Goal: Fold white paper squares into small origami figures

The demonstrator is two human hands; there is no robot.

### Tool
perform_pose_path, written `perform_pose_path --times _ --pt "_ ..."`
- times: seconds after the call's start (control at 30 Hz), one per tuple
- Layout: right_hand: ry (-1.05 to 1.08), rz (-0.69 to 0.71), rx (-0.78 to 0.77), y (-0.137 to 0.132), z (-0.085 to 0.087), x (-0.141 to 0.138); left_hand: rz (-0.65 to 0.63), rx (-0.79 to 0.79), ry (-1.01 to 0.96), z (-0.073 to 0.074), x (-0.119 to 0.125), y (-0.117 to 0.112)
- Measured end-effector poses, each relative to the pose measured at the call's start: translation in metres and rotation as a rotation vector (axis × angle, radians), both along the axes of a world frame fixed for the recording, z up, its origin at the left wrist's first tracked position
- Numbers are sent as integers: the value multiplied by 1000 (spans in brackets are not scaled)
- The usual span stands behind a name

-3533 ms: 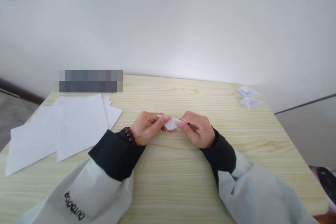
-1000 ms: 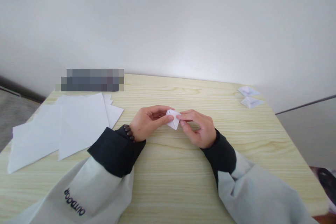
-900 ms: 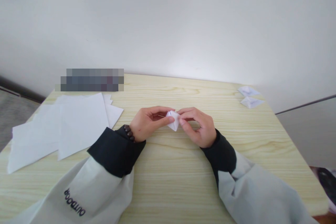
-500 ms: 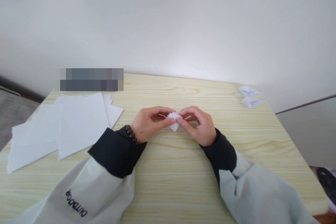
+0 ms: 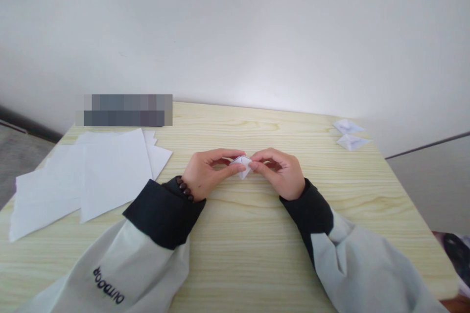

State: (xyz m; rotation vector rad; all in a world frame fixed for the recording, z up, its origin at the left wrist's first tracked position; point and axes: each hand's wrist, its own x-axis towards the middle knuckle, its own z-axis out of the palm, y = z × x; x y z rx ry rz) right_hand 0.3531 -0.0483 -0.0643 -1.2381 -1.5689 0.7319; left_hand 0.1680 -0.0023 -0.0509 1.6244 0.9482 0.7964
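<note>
A small folded white paper piece (image 5: 243, 172) is held over the middle of the table, its lower end coming to a point. My left hand (image 5: 213, 170) pinches its left side between thumb and fingers. On the opposite side, my right hand (image 5: 278, 169) grips the paper with thumb and fingertips. Parts of its upper edge and sides are covered by my fingers. At the far right of the table lie two folded white paper pieces, one (image 5: 347, 126) behind the other (image 5: 352, 142).
Several white paper sheets (image 5: 115, 176) lie overlapping on the left of the wooden table (image 5: 249, 254). A blurred-out dark object (image 5: 125, 110) stands at the back left. Behind the table rises a white wall (image 5: 235, 34).
My right hand's thumb and fingers have shifted slightly on the paper, and its right side shows a little differently. Both hands keep their hold in nearly the same place.
</note>
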Motion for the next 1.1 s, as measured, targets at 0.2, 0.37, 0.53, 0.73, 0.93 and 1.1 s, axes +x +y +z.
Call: perform_pose_path --times 0.2,0.37,0.53,0.73,0.93,1.1 --pt "-10 -36 -8 -1 1 -1 1 71 27 -2 0 0" --pt "8 -44 -21 -1 0 -2 -18 123 34 -3 -1 0" --pt "54 -23 -54 0 -1 -2 -2 125 28 -1 -1 0" --pt "44 -33 -30 0 -1 -1 13 57 -43 2 2 0" --pt "-78 21 125 -1 0 -1 63 98 4 1 1 -1" --pt "-183 25 258 1 2 -2 55 138 27 0 1 -1"
